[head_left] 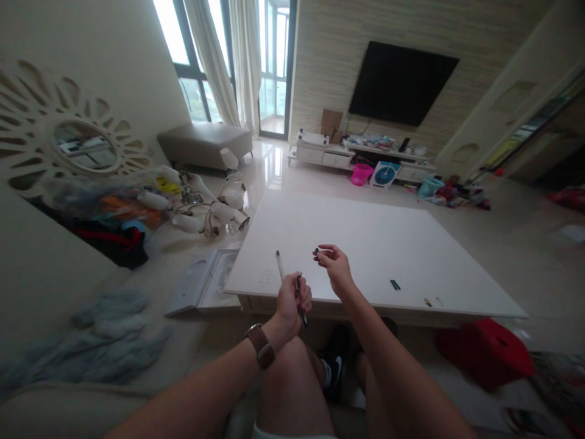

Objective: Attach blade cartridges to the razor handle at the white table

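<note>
My left hand (289, 300), with a brown-strapped watch (261, 346) on its wrist, is closed around a dark, slim, pen-like stick (302, 317) near the front edge of the white table (365, 228). A pale thin rod (280, 266) with a dark tip reaches up just beyond that fist; whether it is held or lies on the table I cannot tell. Ahead and to the right, my right hand (336, 267) pinches a small dark piece (316, 250) between thumb and fingertips, above the tabletop. The two hands are apart.
Two short dark green sticks (395, 285) and a few tiny bits (428, 302) lie toward the table's right front. A red stool (489, 353) stands at the right. On the floor at left are an open white box (198, 283) and a chandelier (214, 213).
</note>
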Available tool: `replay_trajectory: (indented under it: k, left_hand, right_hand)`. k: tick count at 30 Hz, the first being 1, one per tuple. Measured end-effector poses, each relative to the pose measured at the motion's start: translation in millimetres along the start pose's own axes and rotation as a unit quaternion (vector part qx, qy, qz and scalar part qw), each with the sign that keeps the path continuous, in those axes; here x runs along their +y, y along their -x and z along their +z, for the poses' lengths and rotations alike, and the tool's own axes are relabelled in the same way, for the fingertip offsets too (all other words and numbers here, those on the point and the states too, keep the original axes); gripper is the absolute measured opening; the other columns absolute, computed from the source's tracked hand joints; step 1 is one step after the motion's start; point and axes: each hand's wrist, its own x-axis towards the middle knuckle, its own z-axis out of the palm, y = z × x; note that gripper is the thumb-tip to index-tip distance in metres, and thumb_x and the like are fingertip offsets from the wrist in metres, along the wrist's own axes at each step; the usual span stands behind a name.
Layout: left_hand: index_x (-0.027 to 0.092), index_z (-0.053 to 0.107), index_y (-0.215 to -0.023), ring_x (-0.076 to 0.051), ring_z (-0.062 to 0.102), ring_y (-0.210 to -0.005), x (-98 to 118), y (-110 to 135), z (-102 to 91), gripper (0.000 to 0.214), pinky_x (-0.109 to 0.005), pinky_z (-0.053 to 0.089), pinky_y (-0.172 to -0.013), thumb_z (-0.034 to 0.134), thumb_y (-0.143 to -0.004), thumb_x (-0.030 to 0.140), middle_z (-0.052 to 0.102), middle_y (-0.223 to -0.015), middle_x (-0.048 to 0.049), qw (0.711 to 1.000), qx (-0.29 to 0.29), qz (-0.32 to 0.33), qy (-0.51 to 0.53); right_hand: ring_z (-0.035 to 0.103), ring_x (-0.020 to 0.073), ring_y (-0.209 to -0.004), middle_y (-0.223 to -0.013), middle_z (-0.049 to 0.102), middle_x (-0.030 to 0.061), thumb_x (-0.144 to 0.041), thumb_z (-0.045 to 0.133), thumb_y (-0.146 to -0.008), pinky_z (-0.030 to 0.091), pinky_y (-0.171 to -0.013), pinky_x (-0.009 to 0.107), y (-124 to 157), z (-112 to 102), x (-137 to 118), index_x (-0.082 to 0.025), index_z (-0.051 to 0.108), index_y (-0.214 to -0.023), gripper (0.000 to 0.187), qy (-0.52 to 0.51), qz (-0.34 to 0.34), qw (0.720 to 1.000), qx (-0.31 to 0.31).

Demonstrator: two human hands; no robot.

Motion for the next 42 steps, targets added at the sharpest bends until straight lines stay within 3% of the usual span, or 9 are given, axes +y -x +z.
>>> replay_trajectory:
  k: [4,12,16,23,29,35,42]
  left_hand:
    - [0.02,0.036,-0.046,-0.008,0.024,-0.036,1.6,0.7,0.6,0.044,-0.02,0.023,-0.037,0.056,-0.078,0.043,0.018,-0.039,0.0067,1.0,-0.008,0.005,0.002]
    - [0.019,0.046,-0.052,-0.007,0.02,-0.035,-3.6,3.9,0.1,0.035,-0.019,0.02,-0.035,0.054,-0.079,0.04,0.024,-0.041,0.0064,1.0,-0.006,-0.029,-0.004]
    - [0.018,0.053,-0.058,-0.007,0.023,-0.036,-5.8,1.2,-2.0,0.031,-0.019,0.022,-0.036,0.054,-0.08,0.039,0.028,-0.042,0.0058,0.999,0.026,-0.036,-0.023]
    - [0.017,0.055,-0.065,-0.008,0.026,-0.039,-8.5,1.4,-4.9,0.033,-0.02,0.024,-0.039,0.051,-0.082,0.044,0.032,-0.047,0.0051,0.997,0.034,-0.035,-0.055]
    - [0.015,0.057,-0.073,-0.008,0.036,-0.046,-9.9,1.4,-3.7,0.032,-0.019,0.032,-0.045,0.059,-0.08,0.047,0.043,-0.055,0.0034,0.99,0.065,0.004,-0.124]
    - [0.015,0.058,-0.077,-0.007,0.039,-0.05,-13.3,-1.5,-4.9,0.045,-0.018,0.031,-0.046,0.062,-0.08,0.06,0.048,-0.062,0.0025,0.962,0.045,0.062,-0.263]
    - [0.015,0.058,-0.079,-0.007,0.038,-0.049,-12.8,-0.8,-5.6,0.051,-0.018,0.029,-0.046,0.061,-0.079,0.066,0.046,-0.061,0.0036,0.954,0.036,0.069,-0.289]
  right_hand:
    - [0.064,0.0158,-0.078,-0.09,0.076,0.0059,-0.034,0.078,-0.063,0.043,-0.066,0.026,16.0,-7.9,-15.7,-0.019,0.069,-0.094,0.035,-0.015,0.003,1.0,0.013]
    - [0.065,0.0148,-0.066,-0.085,0.073,0.0037,-0.037,0.083,-0.061,0.047,-0.064,0.028,31.9,-16.9,13.0,-0.019,0.068,-0.094,0.041,-0.041,0.06,0.997,-0.037]
    - [0.067,0.0147,-0.066,-0.092,0.071,0.004,-0.036,0.084,-0.064,0.049,-0.065,0.029,32.4,-14.2,11.4,-0.019,0.068,-0.097,0.04,-0.04,0.047,0.996,-0.061]
    - [0.07,0.0162,-0.07,-0.085,0.068,0.0004,-0.032,0.083,-0.067,0.05,-0.067,0.028,42.0,-9.1,-1.6,-0.019,0.063,-0.081,0.028,-0.02,0.027,0.995,-0.091]
    - [0.066,0.0147,-0.067,-0.076,0.067,-0.0011,-0.029,0.084,-0.066,0.051,-0.065,0.027,45.9,-9.2,-1.5,-0.018,0.064,-0.078,0.026,-0.037,0.022,0.996,-0.082]
    - [0.063,0.0129,-0.065,-0.074,0.072,0.0006,-0.028,0.087,-0.064,0.05,-0.065,0.027,47.6,-11.8,0.0,-0.019,0.067,-0.078,0.026,-0.08,0.022,0.994,-0.073]
    - [0.063,0.0139,-0.068,-0.076,0.073,0.0019,-0.029,0.088,-0.064,0.05,-0.065,0.028,45.9,-13.5,0.5,-0.019,0.069,-0.078,0.026,-0.092,0.03,0.993,-0.073]
